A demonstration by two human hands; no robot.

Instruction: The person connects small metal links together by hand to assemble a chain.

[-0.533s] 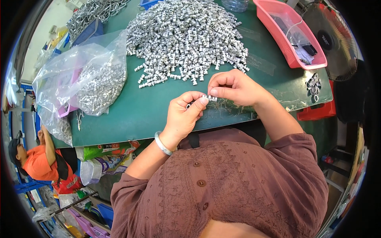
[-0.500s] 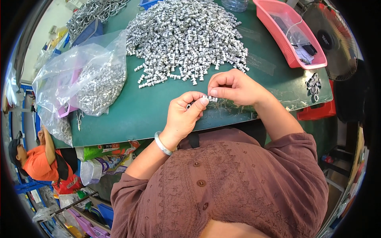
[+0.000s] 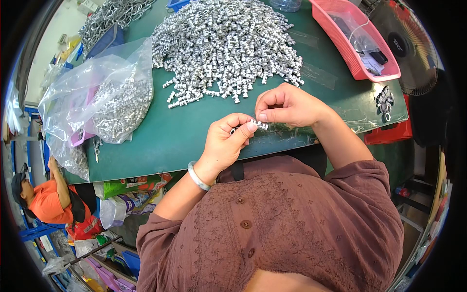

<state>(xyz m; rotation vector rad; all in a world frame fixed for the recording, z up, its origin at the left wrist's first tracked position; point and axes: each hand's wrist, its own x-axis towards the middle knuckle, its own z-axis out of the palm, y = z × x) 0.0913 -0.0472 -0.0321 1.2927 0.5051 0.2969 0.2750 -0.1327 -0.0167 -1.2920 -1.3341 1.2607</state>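
Note:
Near the table's front edge, my left hand [image 3: 227,140] pinches a small silver ridged metal piece [image 3: 262,125] between thumb and forefinger. A small ring [image 3: 233,131] shows within the curl of that hand's fingers. Just above the metal piece is my right hand [image 3: 294,106], its thumb and forefinger pressed together at the piece's upper side. Whatever lies between those right fingertips is too small to make out. Beyond both hands spreads a big heap of similar silver metal pieces [image 3: 226,48] on the green table [image 3: 175,138].
At left stands a clear plastic bag [image 3: 124,104] full of small silver pieces. A pink basket [image 3: 357,53] with bagged items sits far right, beside a black fan [image 3: 401,46]. Dark rings [image 3: 384,101] lie at the right corner. A person in orange [image 3: 51,202] is at far left.
Both hands stay close together. The silver piece in my left fingers has tilted slightly, its right end a little lower; the view has shifted slightly.

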